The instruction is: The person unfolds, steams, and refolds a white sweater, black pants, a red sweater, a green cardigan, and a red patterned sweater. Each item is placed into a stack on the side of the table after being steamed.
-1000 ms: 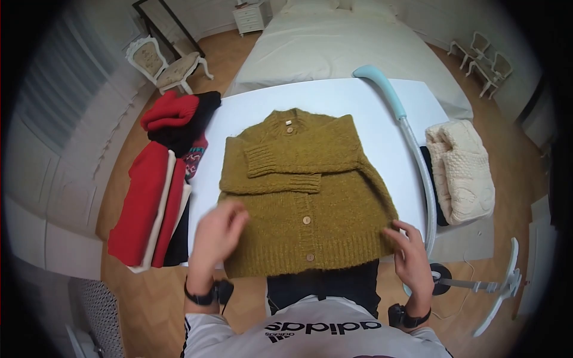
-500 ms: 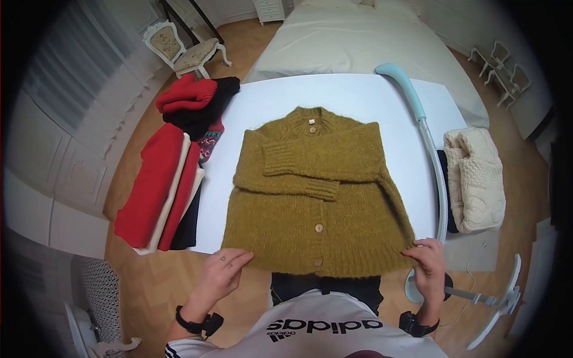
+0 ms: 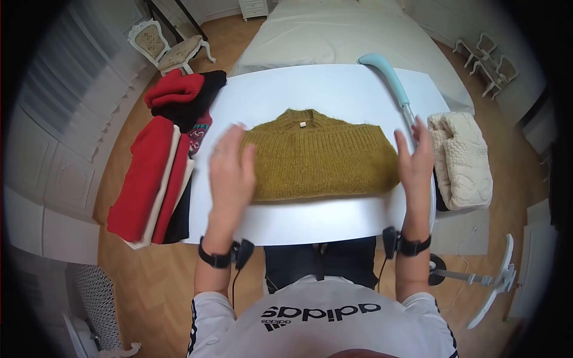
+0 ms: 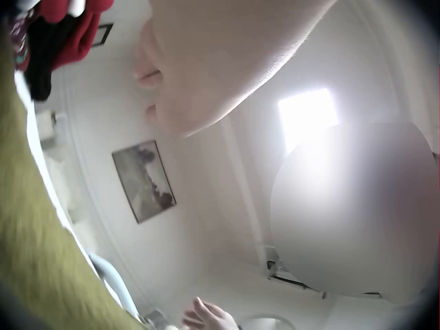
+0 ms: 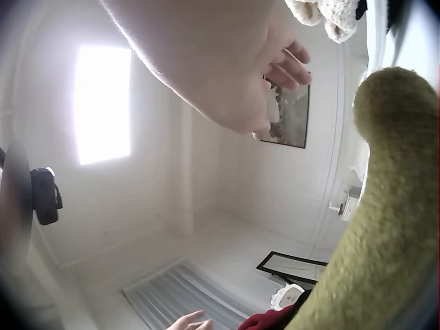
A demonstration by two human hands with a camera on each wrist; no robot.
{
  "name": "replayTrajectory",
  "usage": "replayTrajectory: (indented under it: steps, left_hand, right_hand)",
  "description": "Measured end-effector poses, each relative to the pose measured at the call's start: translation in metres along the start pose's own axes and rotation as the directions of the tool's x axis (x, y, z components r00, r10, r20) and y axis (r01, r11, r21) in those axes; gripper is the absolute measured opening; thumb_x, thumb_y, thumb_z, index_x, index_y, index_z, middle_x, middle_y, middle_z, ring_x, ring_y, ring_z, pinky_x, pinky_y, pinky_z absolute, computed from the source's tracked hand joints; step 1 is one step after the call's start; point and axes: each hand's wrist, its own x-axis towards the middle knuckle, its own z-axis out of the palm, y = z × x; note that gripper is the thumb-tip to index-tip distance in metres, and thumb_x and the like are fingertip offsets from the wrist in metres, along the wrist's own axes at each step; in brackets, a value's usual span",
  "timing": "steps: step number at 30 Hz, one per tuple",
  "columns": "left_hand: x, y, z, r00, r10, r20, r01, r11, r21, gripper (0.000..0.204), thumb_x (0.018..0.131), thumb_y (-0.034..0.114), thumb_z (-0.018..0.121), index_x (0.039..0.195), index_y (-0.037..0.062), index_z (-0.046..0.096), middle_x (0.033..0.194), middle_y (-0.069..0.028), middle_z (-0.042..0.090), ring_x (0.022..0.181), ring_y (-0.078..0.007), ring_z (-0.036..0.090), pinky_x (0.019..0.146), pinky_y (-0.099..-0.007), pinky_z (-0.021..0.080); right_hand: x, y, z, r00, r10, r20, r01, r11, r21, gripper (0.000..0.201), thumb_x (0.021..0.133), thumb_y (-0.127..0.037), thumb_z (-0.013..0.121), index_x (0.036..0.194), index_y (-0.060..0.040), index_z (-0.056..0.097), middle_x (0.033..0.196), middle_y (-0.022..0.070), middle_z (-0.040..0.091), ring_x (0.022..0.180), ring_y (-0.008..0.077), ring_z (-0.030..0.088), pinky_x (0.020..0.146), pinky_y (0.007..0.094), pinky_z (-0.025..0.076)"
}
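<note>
An olive knit cardigan (image 3: 319, 164) lies on the white table (image 3: 310, 221) in the head view, its ribbed hem folded up to just below the collar. My left hand (image 3: 231, 173), fingers extended and slightly blurred, is at its left side. At its right end is my right hand (image 3: 416, 161), thumb and fingers spread. Whether either hand touches the knit cannot be told. The wrist views show the cardigan's olive edge (image 4: 41, 227) beside the left hand (image 4: 206, 62) and its rounded fold (image 5: 392, 172) beside the right hand (image 5: 227, 62).
Folded red and cream knits (image 3: 146, 179) sit at the table's left, with a red and black pile (image 3: 179, 98) behind them. At the right are a folded cream sweater (image 3: 462, 161) and a pale blue steamer handle (image 3: 388, 80) with its hose. A bed (image 3: 334, 36) stands beyond.
Both hands held the cardigan's bottom corners half a second ago. The hem has moved up toward the collar, covering the sleeves and buttons. The hands have moved forward and let go of those corners.
</note>
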Motion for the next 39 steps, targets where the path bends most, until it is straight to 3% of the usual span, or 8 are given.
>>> replayTrajectory:
  steps: [12,14,17,22,25,31,34,39]
  left_hand:
    - [-0.05,0.026,0.079,0.776,-0.023,0.63,-0.069,0.99,0.121,0.06,0.106,0.058,0.039,0.16,0.0301,0.04,0.166,-0.0132,0.035,0.156,-0.0389,0.024,0.124,-0.0629,0.013]
    - [-0.05,0.026,0.078,0.772,-0.033,0.635,-0.065,0.989,0.13,0.06,0.107,0.058,0.038,0.16,0.0306,0.04,0.166,-0.0122,0.036,0.156,-0.0382,0.024,0.125,-0.0617,0.012]
    - [-0.051,0.025,0.078,0.768,-0.038,0.639,-0.042,0.993,0.11,0.057,0.108,0.053,0.037,0.16,0.0311,0.038,0.165,-0.0116,0.038,0.155,-0.0372,0.025,0.125,-0.0609,0.012]
    - [-0.064,0.034,0.089,0.841,0.102,0.532,-0.047,0.992,-0.116,0.056,0.102,0.033,0.05,0.154,0.0111,0.046,0.156,-0.0206,0.046,0.15,-0.0371,0.036,0.122,-0.0573,0.026]
    - [-0.087,0.055,0.07,0.877,-0.05,0.478,0.067,0.998,-0.018,0.05,0.093,0.02,0.061,0.14,0.0037,0.058,0.137,-0.0189,0.062,0.135,-0.0356,0.054,0.111,-0.0506,0.042]
    - [-0.091,0.078,-0.035,0.747,-0.076,0.661,0.172,0.982,-0.082,0.02,0.094,0.015,0.066,0.109,0.0033,0.072,0.112,-0.0174,0.071,0.099,-0.0336,0.069,0.083,-0.0495,0.054]
    - [-0.073,0.062,-0.047,0.947,-0.227,0.228,0.268,0.949,-0.168,0.031,0.095,0.022,0.07,0.118,0.0002,0.07,0.118,-0.0193,0.07,0.107,-0.0347,0.066,0.097,-0.0453,0.049]
    - [-0.067,0.009,-0.001,0.898,-0.391,0.2,0.326,0.898,0.294,0.073,0.097,0.046,0.067,0.148,-0.002,0.048,0.142,-0.0357,0.052,0.137,-0.0485,0.047,0.116,-0.049,0.036]
  right_hand:
    - [-0.058,0.024,0.027,0.831,0.344,0.438,-0.497,0.813,0.304,0.078,0.094,-0.037,0.075,0.146,0.0105,0.042,0.13,0.0293,0.06,0.116,0.0384,0.065,0.093,0.0416,0.056]
    - [-0.047,0.036,0.023,0.461,0.168,0.871,-0.886,0.139,0.442,0.062,0.097,-0.031,0.071,0.141,0.0049,0.048,0.122,0.0196,0.066,0.107,0.0293,0.069,0.081,0.0378,0.059]
    - [-0.049,0.036,0.037,0.447,0.065,0.892,-0.85,-0.279,0.447,0.048,0.098,-0.026,0.068,0.136,0.0005,0.052,0.115,0.0128,0.068,0.101,0.0239,0.07,0.076,0.0377,0.06]
    - [-0.046,-0.061,0.029,0.618,-0.165,0.769,-0.781,-0.022,0.624,0.067,0.101,-0.033,0.064,0.153,0.0019,0.039,0.136,0.0186,0.061,0.099,0.0215,0.07,0.074,0.0344,0.061]
    - [-0.055,-0.11,0.048,0.473,-0.284,0.834,-0.574,0.619,0.536,0.079,0.104,-0.044,0.059,0.159,0.0047,0.029,0.137,0.0205,0.06,0.1,0.0204,0.069,0.076,0.0317,0.06]
    - [-0.055,-0.142,0.057,0.24,-0.077,0.968,-0.322,0.934,0.154,0.063,0.105,-0.035,0.062,0.154,0.001,0.044,0.12,0.0194,0.069,0.094,0.0156,0.07,0.075,0.0281,0.06]
    - [-0.067,-0.14,0.046,0.76,-0.346,0.551,-0.162,0.72,0.675,0.05,0.097,-0.027,0.072,0.14,-0.0041,0.062,0.125,0.0203,0.068,0.104,0.024,0.07,0.086,0.0341,0.058]
    - [-0.103,-0.096,0.093,0.725,-0.577,0.377,0.515,0.817,0.26,0.042,0.095,-0.032,0.067,0.13,-0.0104,0.07,0.15,0.0224,0.052,0.139,0.0436,0.045,0.116,0.0576,0.032]
